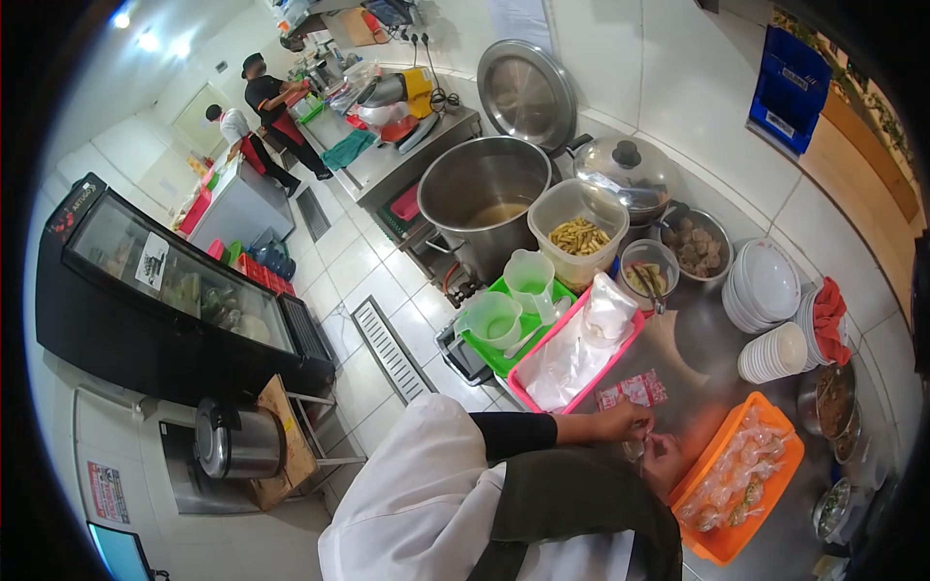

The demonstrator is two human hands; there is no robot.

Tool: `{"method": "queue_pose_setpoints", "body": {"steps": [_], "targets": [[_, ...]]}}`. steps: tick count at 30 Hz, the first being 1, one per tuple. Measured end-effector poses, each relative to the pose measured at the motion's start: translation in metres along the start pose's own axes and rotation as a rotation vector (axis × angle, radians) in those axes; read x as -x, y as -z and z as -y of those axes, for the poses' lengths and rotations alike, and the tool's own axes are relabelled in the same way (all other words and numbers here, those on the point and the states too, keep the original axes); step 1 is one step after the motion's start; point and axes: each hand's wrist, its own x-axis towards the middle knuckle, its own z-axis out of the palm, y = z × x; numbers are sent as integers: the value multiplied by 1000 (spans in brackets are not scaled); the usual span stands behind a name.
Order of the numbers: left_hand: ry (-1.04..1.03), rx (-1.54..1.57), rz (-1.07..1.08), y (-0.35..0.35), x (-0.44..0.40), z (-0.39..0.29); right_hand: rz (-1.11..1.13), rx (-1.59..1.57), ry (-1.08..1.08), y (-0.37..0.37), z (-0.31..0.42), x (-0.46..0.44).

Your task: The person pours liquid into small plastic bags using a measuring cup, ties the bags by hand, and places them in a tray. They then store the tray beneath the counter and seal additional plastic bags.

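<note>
Close together over the steel counter (693,373), my left hand (626,421) and my right hand (664,465) are both closed, fingertips pinched. Between them is a small clear plastic bag (635,449), partly hidden by the fingers; its contents are hard to make out. Just beyond my left hand lies a red and white patterned packet (635,389). An orange basket (719,554) stands beside my right hand, with several knotted clear bags of food (741,474) in it. A pink tray (523,387) near my left hand holds clear plastic bags (572,363).
Further back stand a green tray (499,360) with measuring jugs (530,274), a large pot (484,189), a tub of yellowish food pieces (579,232) and a bowl of meatballs (696,247). Stacked bowls (765,281) line the wall. Two people (276,107) work far off, past a display fridge (174,290).
</note>
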Motion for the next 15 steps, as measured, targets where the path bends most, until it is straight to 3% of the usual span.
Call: {"method": "queue_pose_setpoints", "body": {"steps": [3, 6, 9, 12, 15], "targets": [[-51, 39, -37, 0, -2, 4, -31, 86, 64, -1, 3, -3], [-38, -82, -50, 3, -3, -2, -87, 68, -3, -9, -1, 2], [49, -38, -57, 1, -1, -5, -121, 2, -179, -16, -12, 9], [62, 60, -67, -1, -1, 3, -109, 47, -213, -13, -5, 9], [91, 236, -53, -3, -3, 15, -117, 139, 4, -8, 4, 4]]}}
